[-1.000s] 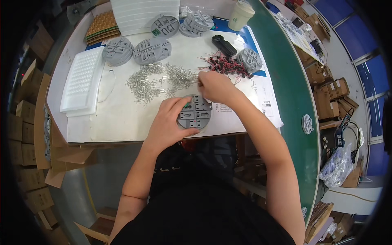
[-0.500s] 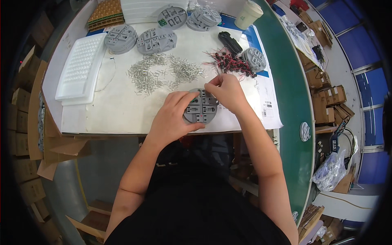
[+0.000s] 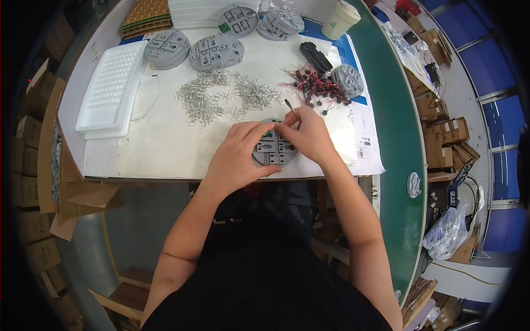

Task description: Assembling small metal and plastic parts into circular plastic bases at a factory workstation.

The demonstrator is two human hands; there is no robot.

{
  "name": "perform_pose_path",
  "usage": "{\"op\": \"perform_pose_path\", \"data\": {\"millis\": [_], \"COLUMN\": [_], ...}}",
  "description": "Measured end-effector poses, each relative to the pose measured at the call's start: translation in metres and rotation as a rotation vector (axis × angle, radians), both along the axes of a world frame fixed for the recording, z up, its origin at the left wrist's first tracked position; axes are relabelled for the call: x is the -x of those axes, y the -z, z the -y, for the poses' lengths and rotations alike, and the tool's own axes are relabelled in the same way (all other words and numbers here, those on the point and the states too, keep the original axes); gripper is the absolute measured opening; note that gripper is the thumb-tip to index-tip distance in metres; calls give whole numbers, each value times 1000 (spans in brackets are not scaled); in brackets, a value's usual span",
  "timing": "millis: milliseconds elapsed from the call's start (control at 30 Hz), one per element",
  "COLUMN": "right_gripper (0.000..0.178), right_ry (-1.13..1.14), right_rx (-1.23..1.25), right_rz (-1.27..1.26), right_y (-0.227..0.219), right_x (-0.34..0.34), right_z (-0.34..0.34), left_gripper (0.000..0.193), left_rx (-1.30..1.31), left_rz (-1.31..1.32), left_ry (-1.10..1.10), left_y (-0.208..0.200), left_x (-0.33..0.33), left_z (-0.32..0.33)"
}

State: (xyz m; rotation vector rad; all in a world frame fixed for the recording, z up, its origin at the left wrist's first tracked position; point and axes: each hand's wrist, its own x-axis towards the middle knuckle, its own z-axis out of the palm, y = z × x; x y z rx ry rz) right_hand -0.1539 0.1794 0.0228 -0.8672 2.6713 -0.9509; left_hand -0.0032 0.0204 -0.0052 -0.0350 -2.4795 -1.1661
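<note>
A round grey plastic plate (image 3: 267, 156), with slots and a small green patch, lies flat near the table's front edge. My left hand (image 3: 238, 153) is closed around its left side, thumb at the near rim and fingers over the far part. My right hand (image 3: 309, 135) is closed on a thin metal rod-like tool (image 3: 291, 107), whose dark end sticks up past the fingers. The right fingertips press at the plate's far right part and hide what they touch there. Beyond the plate lies a loose heap of small silver U-shaped metal pieces (image 3: 205, 99).
Small black parts with red wires (image 3: 314, 84) are heaped at the right, by a black oblong device (image 3: 316, 57) and another grey plate (image 3: 348, 80). Stacked grey plates (image 3: 167, 49) stand farther back. A white tray (image 3: 113, 88) is at left, a lidded cup (image 3: 339, 21) at the far right.
My right hand has come slightly nearer and lower over the plate, and the tool's dark end now shows above the fingers. The left hand keeps its hold on the plate.
</note>
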Motion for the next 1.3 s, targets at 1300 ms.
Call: {"op": "perform_pose_path", "data": {"millis": [1300], "right_gripper": [18], "right_ry": [-166], "right_rx": [229], "right_rz": [-671], "right_y": [38], "right_x": [-26], "right_z": [-44], "left_gripper": [28], "left_rx": [36], "left_rz": [182], "left_ry": [68], "left_y": [-38], "left_x": [49], "left_z": [6]}}
